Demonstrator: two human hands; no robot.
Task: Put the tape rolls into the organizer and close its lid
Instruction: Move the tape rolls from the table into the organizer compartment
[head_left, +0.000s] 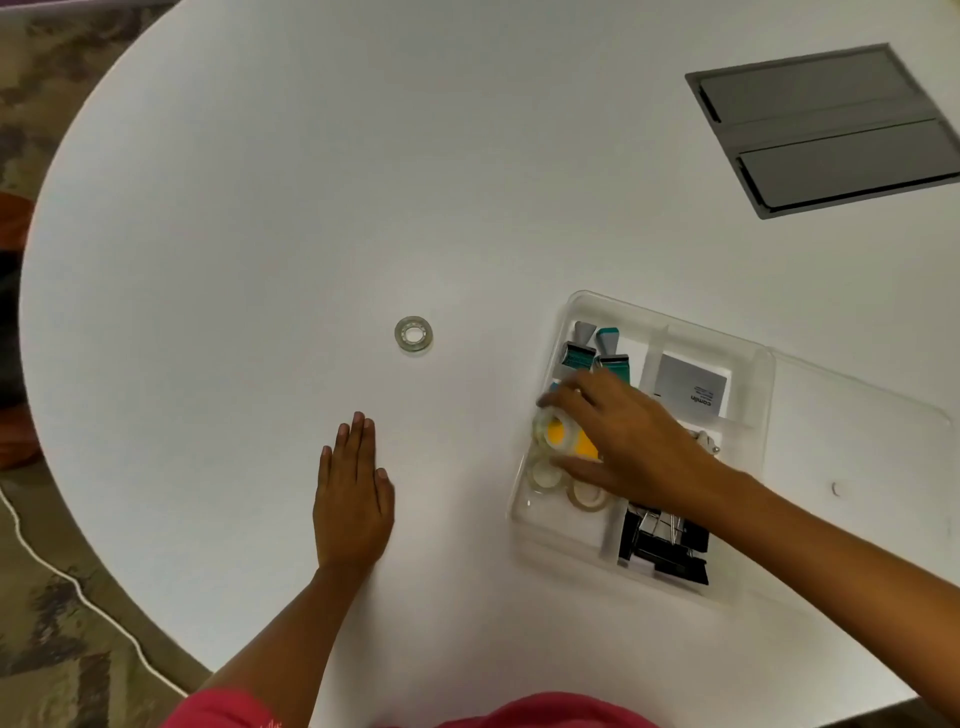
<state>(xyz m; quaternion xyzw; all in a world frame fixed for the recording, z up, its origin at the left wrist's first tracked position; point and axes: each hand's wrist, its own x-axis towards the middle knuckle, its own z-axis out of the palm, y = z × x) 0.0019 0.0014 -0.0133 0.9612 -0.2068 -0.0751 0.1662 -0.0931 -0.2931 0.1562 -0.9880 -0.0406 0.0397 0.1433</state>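
On the right side of the white counter (260, 208) sits the clear organizer (748, 410), its lid (857, 415) swung open and lying flat to the right. My right hand (628, 441) reaches into its near-left compartment, the grip closed around a clear tape roll (558, 434) with yellow showing through it. Two more clear tape rolls (545, 474) lie in that same compartment, just below my fingers. One last tape roll (414, 335) lies flat on the bare counter, well apart from the organizer, beyond my left hand (353, 499). That hand rests palm down, its grip flat open and empty. Other compartments hold teal-handled tools (608, 348), a grey card (688, 384) and black binder clips (665, 551). A grey hatch (826, 130) is set into the counter's far right.
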